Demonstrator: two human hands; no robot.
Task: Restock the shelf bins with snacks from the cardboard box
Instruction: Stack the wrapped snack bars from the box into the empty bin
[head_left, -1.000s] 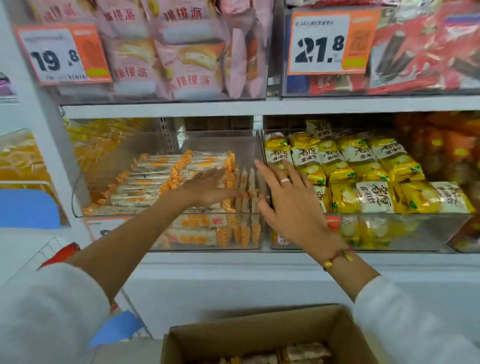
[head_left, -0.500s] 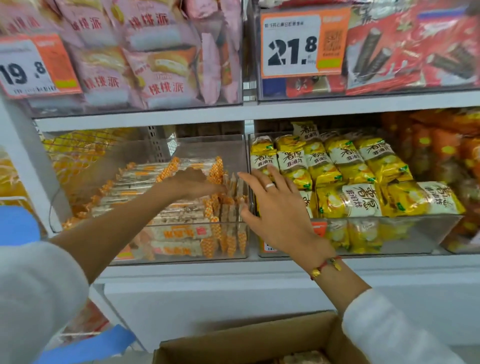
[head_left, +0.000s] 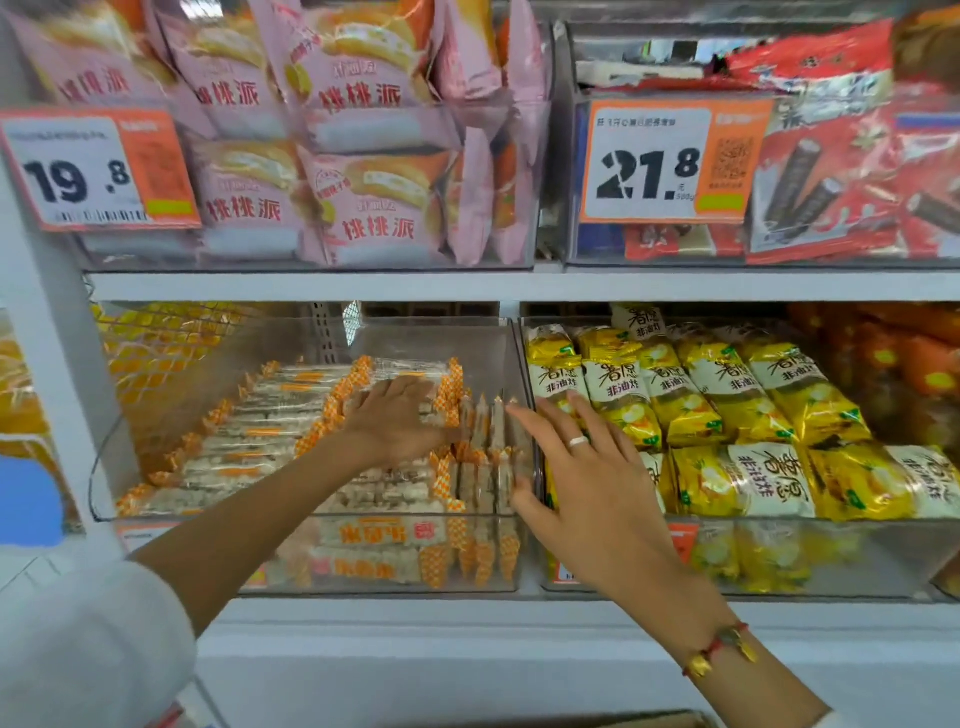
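A clear plastic shelf bin (head_left: 363, 582) on the middle shelf holds rows of long orange-and-white snack bars (head_left: 249, 447). My left hand (head_left: 395, 421) lies flat, fingers straight, on top of the bars near the bin's right side. My right hand (head_left: 582, 493) is spread open at the bin's right wall, thumb touching several bars (head_left: 488, 467) that stand on edge there. Only a sliver of the cardboard box (head_left: 623, 721) shows at the bottom edge.
Right of it, a second clear bin (head_left: 831, 556) is full of yellow snack packs (head_left: 727, 415). Above, bins hold pink cake packs (head_left: 363, 156) and red wafer-roll packs (head_left: 841, 171), with price tags 19.8 (head_left: 98, 171) and 21.8 (head_left: 670, 166). A white shelf ledge (head_left: 467, 618) runs below.
The view has tilted upward, so the cardboard box has nearly left the frame. Both hands stay at the snack-bar bin, the left still on the bars, the right still beside the upright ones.
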